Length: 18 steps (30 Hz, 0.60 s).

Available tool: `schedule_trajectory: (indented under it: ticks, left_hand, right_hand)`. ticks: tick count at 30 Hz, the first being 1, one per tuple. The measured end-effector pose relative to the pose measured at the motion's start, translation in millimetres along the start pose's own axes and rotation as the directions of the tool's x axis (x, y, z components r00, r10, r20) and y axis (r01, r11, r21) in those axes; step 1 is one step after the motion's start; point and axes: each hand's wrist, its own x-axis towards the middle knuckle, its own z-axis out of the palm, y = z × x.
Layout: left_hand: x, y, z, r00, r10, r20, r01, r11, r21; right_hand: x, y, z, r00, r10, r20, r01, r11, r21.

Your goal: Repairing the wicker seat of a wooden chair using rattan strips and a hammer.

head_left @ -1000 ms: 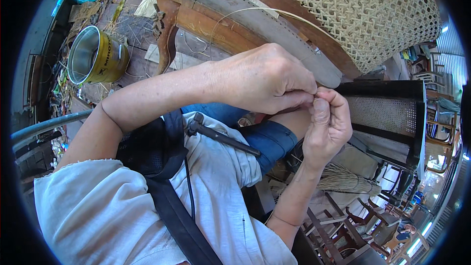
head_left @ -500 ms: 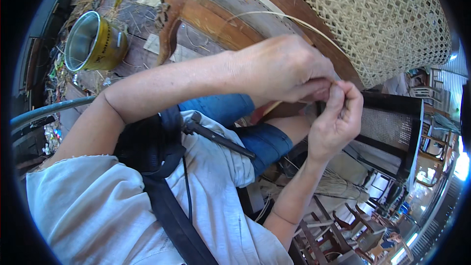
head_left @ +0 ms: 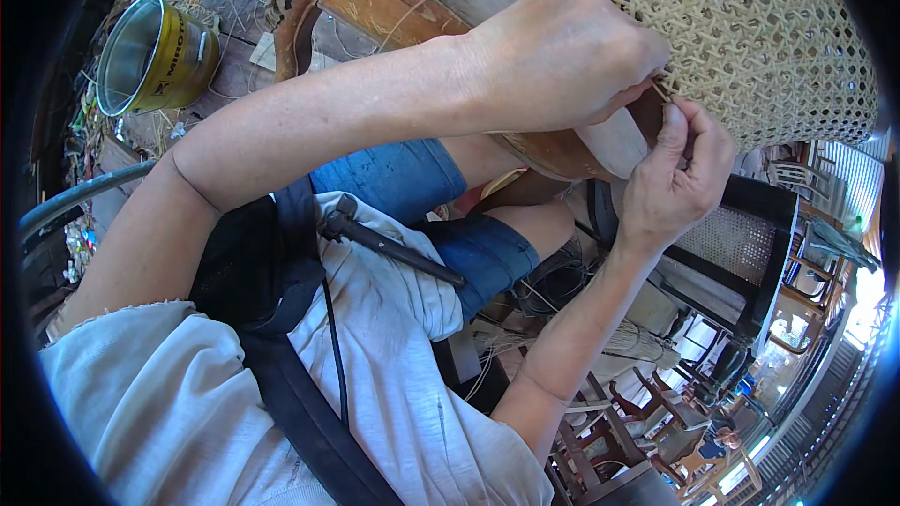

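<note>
**Left grip (head_left: 567,61) and right grip (head_left: 682,164) pinch one thin cane strand (head_left: 662,90)**

The left grip is curled closed, fingertips partly hidden; the right is closed too, thumb against forefinger. The strand is tan and narrow, and only a short length shows in the gap between the two grips. Just behind and to the right of them spreads one woven cane panel (head_left: 750,37), pale and openwork; whether the strand touches it, I cannot tell. Left of the grips stands one brown wooden furniture frame (head_left: 394,5) with a curved leg. Well apart, far left, sits one yellow bucket (head_left: 187,61), open-mouthed. Below the right grip are one black frame (head_left: 783,253) with caned mesh and one bundle of pale strands (head_left: 642,345).
</note>
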Motion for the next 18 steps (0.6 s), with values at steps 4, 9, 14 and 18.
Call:
schedule_trajectory:
  ticks: [4, 9, 14, 18]
  left_hand:
    - [5, -4, 7, 0.999, 0.017, -0.038, -0.016, 0.999, 0.033]
    - [8, 0, 4, 0.997, 0.026, -0.073, -0.022, 0.999, 0.049]
    - [9, -1, 3, 0.991, 0.042, -0.129, -0.04, 0.999, 0.023]
    - [19, -5, 4, 0.991, 0.049, -0.125, -0.046, 0.999, 0.027]
  right_hand:
    - [0, -2, -1, 0.998, 0.062, 0.029, -0.062, 0.998, 0.024]
    - [-2, 2, 1, 0.995, 0.093, 0.025, -0.095, 0.99, 0.108]
    - [-1, -6, 6, 0.995, 0.094, -0.016, -0.094, 0.996, 0.005]
    - [-2, 3, 19, 0.995, -0.039, -0.09, 0.026, 0.99, -0.137]
